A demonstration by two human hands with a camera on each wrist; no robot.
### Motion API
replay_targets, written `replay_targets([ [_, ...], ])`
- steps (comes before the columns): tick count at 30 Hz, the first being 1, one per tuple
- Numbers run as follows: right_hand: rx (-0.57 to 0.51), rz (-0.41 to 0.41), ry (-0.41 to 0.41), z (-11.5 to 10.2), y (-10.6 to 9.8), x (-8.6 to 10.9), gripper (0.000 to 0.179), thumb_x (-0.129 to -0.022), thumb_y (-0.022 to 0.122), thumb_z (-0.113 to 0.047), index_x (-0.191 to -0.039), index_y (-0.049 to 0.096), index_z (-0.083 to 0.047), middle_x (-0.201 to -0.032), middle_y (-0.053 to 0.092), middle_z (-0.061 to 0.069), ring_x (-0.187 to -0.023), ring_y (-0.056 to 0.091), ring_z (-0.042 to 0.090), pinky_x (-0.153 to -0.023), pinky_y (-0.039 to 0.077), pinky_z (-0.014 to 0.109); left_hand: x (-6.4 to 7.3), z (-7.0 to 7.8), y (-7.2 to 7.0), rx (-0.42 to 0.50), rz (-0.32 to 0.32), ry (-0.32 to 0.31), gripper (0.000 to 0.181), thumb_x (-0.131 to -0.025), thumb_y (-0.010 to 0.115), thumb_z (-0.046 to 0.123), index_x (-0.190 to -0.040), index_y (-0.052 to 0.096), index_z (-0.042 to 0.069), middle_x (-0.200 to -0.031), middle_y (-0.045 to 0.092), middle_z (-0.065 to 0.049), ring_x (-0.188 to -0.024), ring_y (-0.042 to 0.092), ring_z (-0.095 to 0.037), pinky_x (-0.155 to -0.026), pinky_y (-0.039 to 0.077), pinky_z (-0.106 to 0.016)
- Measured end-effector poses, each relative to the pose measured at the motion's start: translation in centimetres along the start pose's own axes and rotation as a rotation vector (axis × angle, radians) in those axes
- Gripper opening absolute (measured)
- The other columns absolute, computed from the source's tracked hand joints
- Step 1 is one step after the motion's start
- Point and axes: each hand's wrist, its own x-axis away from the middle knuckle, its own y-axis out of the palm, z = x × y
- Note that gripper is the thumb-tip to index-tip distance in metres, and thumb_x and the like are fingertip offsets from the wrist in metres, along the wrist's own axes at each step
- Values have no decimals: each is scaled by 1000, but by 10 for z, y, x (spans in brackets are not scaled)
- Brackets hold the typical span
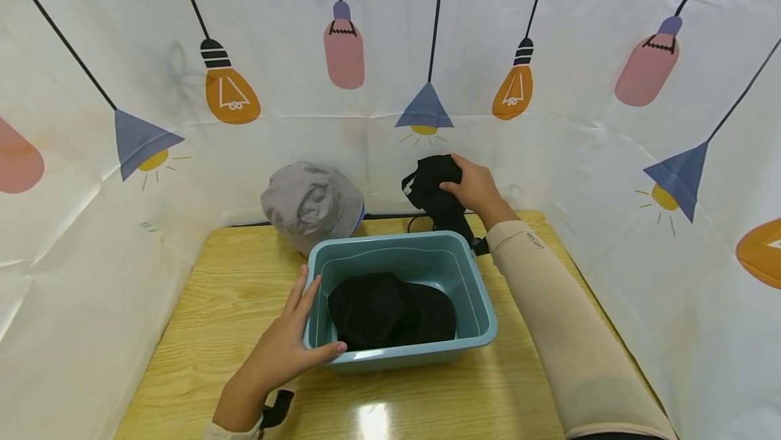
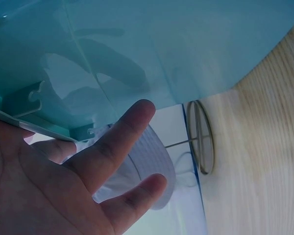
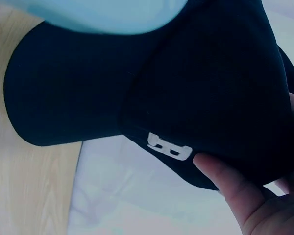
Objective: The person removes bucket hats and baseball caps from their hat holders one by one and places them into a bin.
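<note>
My right hand (image 1: 478,186) grips a black baseball cap (image 1: 436,182) by its crown, behind the basin. In the right wrist view the cap's (image 3: 201,93) brim points left. My thumb lies beside a white raised letter (image 3: 169,147) on its front. My left hand (image 1: 283,345) rests on the left end of a light blue plastic basin (image 1: 390,356), fingers spread along the rim and thumb over the near rim. In the left wrist view two straight fingers (image 2: 115,142) stretch beneath the basin wall (image 2: 186,44). Inside the basin lies another black cap (image 1: 390,311).
A grey bucket hat (image 1: 312,203) sits behind the basin on the left, on a thin wire stand (image 2: 201,137). The wooden table (image 1: 207,331) is enclosed by white sheeting (image 1: 293,87) printed with lamps, at the back and both sides.
</note>
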Motion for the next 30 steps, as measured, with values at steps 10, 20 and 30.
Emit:
replay_targets([
  [10,94,19,-12,-4,-10,2,73,-98,73,-33,-158,42,-6,-156,49,22,-142,46,47,-118,38,57,0,0,-1,2,1,-1,114,-83,81,59,-166,6,39,-175,-10,5,-138,51,-48,-88,56,-62],
  [20,121,30,-10,-6,-15,1,71,-96,76,-30,-155,46,-5,-153,53,22,-139,48,47,-116,40,57,0,0,-1,6,0,-8,114,-83,79,61,-166,5,41,-175,-10,4,-141,48,-48,-91,55,-64],
  [30,152,49,-63,-10,-22,4,60,-99,72,-32,-150,53,-6,-148,58,21,-135,53,46,-113,43,57,-1,-1,0,3,4,0,114,-82,79,62,-166,5,40,-175,-10,6,-138,52,-47,-89,56,-62],
])
